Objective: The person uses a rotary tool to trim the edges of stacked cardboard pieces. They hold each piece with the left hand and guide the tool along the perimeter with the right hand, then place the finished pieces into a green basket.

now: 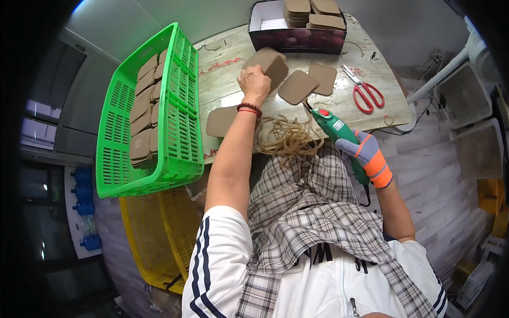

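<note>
Wood-grain surface (222, 85) across the upper centre of the frame, beneath a stack of brown pads (263, 57) grasped at its near edge by the bare left hand (254, 82). Right of centre, gloved right hand (366, 156) wrapped around a green handheld tool (332, 123), tip just beside two overlapping loose pads (298, 87); tangled tan strips (289, 138) at centre, red-handled scissors (366, 96) at upper right.

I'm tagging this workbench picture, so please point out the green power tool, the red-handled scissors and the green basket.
Green power tool (329, 124), head view: on its casing.
Red-handled scissors (360, 83), head view: where blades meet handles.
Green basket (164, 108), head view: on its long right-hand rim.
</note>
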### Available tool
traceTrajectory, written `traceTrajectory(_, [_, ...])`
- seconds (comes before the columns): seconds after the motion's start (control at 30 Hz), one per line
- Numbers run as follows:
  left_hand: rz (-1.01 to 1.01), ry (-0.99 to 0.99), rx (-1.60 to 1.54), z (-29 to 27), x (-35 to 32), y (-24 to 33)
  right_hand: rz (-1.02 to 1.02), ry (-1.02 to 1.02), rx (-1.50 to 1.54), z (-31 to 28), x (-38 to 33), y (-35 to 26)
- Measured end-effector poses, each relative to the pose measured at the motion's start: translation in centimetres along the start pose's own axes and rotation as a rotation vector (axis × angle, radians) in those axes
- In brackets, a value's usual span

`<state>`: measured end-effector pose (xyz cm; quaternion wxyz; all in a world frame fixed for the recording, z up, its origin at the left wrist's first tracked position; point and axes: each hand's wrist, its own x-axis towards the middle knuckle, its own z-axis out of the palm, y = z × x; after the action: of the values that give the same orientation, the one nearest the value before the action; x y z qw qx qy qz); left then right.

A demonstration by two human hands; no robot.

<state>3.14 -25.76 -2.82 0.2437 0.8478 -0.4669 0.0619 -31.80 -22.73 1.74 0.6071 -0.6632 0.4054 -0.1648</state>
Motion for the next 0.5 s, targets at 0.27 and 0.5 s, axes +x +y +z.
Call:
traceTrajectory(0.27, [-0.377, -0.042, -1.981, -2.9, -7.3, 5.9, 0.0, 0.134, 0.217, 0.7, -0.9, -0.7])
traceTrajectory(0.5, [-0.402, 0.038, -2.193, -3.5, -10.4, 7.8, 0.015, 0.09, 0.232, 0.8, -1.9, -1.4])
